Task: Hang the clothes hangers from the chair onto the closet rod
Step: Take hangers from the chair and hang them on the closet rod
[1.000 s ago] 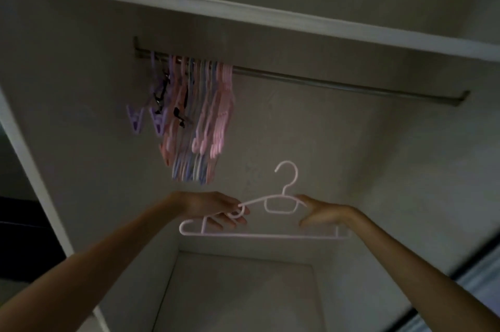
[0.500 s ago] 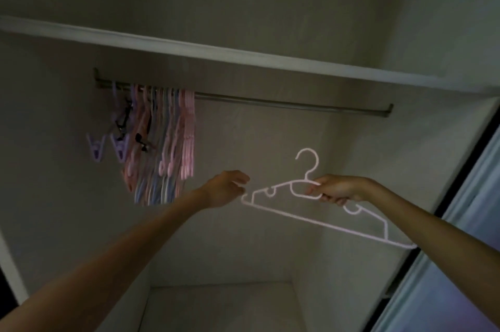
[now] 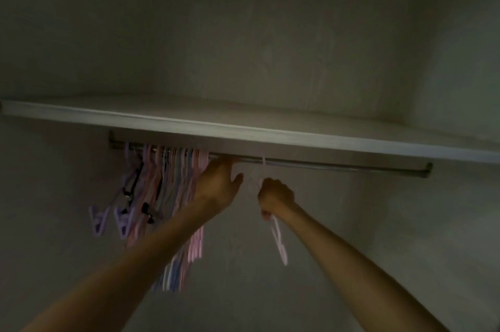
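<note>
A metal closet rod (image 3: 338, 164) runs under a white shelf (image 3: 243, 131). Several pink, purple and blue hangers (image 3: 173, 196) hang bunched at its left end. My right hand (image 3: 276, 196) grips a pale pink hanger (image 3: 278, 239) near its neck; its hook reaches up to the rod, seen edge-on and blurred. My left hand (image 3: 219, 182) is raised with its fingers up at the rod, right beside the bunch of hangers. Whether the left fingers curl round the rod is not clear.
The closet's back wall (image 3: 351, 223) and side walls are bare and dim. The rod's right part up to its bracket (image 3: 427, 169) carries nothing. Purple clip hangers (image 3: 108, 220) dangle at the far left.
Both hands rose to the rod. The right hand turned the pink hanger edge-on and brought its hook up to the rod. The left hand left the hanger's end and reached the rod.
</note>
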Demonstrator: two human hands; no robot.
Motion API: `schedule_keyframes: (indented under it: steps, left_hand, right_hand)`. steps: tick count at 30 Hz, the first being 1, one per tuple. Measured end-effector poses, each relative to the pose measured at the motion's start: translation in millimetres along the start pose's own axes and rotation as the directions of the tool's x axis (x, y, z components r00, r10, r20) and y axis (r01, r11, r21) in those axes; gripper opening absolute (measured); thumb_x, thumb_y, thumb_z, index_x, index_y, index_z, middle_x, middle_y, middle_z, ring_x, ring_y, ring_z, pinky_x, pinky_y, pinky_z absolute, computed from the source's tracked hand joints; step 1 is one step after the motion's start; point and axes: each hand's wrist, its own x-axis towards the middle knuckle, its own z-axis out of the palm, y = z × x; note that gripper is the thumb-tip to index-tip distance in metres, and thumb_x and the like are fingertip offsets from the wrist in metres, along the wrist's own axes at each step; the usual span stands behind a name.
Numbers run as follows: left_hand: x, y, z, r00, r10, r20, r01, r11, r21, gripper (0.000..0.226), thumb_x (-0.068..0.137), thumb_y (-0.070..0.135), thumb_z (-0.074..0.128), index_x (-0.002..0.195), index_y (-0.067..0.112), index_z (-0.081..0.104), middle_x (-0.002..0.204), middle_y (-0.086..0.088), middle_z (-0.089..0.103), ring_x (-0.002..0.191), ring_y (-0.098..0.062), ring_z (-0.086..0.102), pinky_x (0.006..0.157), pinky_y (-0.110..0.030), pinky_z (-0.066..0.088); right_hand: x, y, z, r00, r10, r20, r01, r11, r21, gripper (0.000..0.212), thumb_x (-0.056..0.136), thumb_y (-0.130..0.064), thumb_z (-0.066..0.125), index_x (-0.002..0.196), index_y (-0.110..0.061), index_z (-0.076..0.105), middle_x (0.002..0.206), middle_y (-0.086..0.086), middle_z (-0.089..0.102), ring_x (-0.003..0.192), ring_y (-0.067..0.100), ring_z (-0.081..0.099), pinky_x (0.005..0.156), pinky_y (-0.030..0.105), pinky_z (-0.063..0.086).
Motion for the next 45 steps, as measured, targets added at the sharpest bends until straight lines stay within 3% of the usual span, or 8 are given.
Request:
schedule_keyframes:
  steps: [9,14,16,21,26,30,38,45]
  left_hand:
    - [49,-20,20,0.972,0.069,0.223,-0.088,0.993,0.079,0.061,0.094,0.042,0.047,0.149,0.028,0.023,0.154,0.001,0.029,0.142,-0.02,0.025,0.117,-0.034,0.025]
    - [66,-16,28,0.941,0.168,0.295,-0.21,0.971,0.116,0.059,0.092,0.045,0.05,0.146,0.027,0.032,0.144,-0.001,0.043,0.134,-0.021,0.038,0.11,-0.036,0.034]
    - [70,-19,30,0.934,0.158,0.321,-0.217,0.963,0.158,0.054,0.091,0.042,0.053,0.141,0.025,0.04,0.14,-0.002,0.047,0.129,-0.021,0.042,0.107,-0.032,0.032]
    - [78,-33,25,0.954,0.214,0.208,-0.258,0.941,0.217,0.044,0.084,0.035,0.064,0.125,0.023,0.056,0.125,-0.001,0.059,0.118,-0.02,0.051,0.102,-0.031,0.036]
    - [73,-53,11,0.976,0.172,0.135,-0.194,0.965,0.175,0.056,0.076,0.034,0.074,0.125,0.016,0.053,0.122,-0.002,0.061,0.113,-0.02,0.059,0.098,-0.036,0.048]
    - [71,-74,-7,0.99,0.097,0.106,-0.117,0.97,0.211,0.054,0.078,0.032,0.072,0.126,0.016,0.052,0.124,-0.003,0.059,0.114,-0.019,0.059,0.1,-0.029,0.044]
    - [65,-85,-23,0.986,0.033,0.161,-0.068,0.974,0.215,0.061,0.083,0.036,0.067,0.136,0.016,0.044,0.133,-0.008,0.053,0.123,-0.025,0.051,0.102,-0.036,0.044]
    - [59,-77,-23,0.98,-0.001,0.201,-0.038,0.981,0.189,0.073,0.087,0.038,0.062,0.148,0.019,0.025,0.148,-0.005,0.038,0.135,-0.023,0.038,0.11,-0.033,0.034]
  right_hand:
    - [30,-18,30,0.998,-0.064,0.029,0.06,0.989,0.133,0.027,0.095,-0.014,0.042,0.118,-0.006,0.054,0.117,0.011,0.064,0.102,0.024,0.064,0.085,0.032,0.051]
    - [31,-10,27,0.978,-0.191,0.079,0.182,0.978,0.106,0.042,0.101,-0.036,0.029,0.125,-0.007,0.047,0.105,0.011,0.069,0.063,0.015,0.062,0.063,0.026,0.048]
    - [32,-2,26,0.973,-0.223,0.059,0.214,0.968,0.127,0.046,0.099,-0.043,0.028,0.127,-0.013,0.049,0.112,0.009,0.067,0.086,0.02,0.066,0.08,0.031,0.051]
    - [47,21,11,0.868,-0.321,-0.38,0.341,0.94,-0.015,0.035,0.095,-0.034,0.046,0.126,-0.019,0.05,0.125,0.003,0.056,0.117,0.021,0.049,0.09,0.029,0.039]
    - [70,-6,9,0.774,-0.47,-0.425,0.448,0.88,-0.156,0.057,0.089,-0.038,0.055,0.141,-0.022,0.036,0.142,0.004,0.038,0.134,0.023,0.03,0.111,0.035,0.019]
    - [84,-34,19,0.766,-0.515,-0.385,0.507,0.852,-0.131,0.056,0.087,-0.04,0.057,0.138,-0.023,0.04,0.136,0.002,0.045,0.128,0.022,0.036,0.109,0.034,0.017]
    - [92,-63,26,0.619,-0.574,-0.536,0.644,0.762,-0.072,0.041,0.082,-0.04,0.064,0.118,-0.02,0.061,0.114,0.002,0.063,0.11,0.024,0.054,0.097,0.036,0.032]
    - [94,-51,21,0.623,-0.597,-0.505,0.647,0.756,-0.095,0.042,0.082,-0.031,0.064,0.122,-0.024,0.059,0.123,-0.001,0.06,0.119,0.021,0.05,0.103,0.036,0.032]
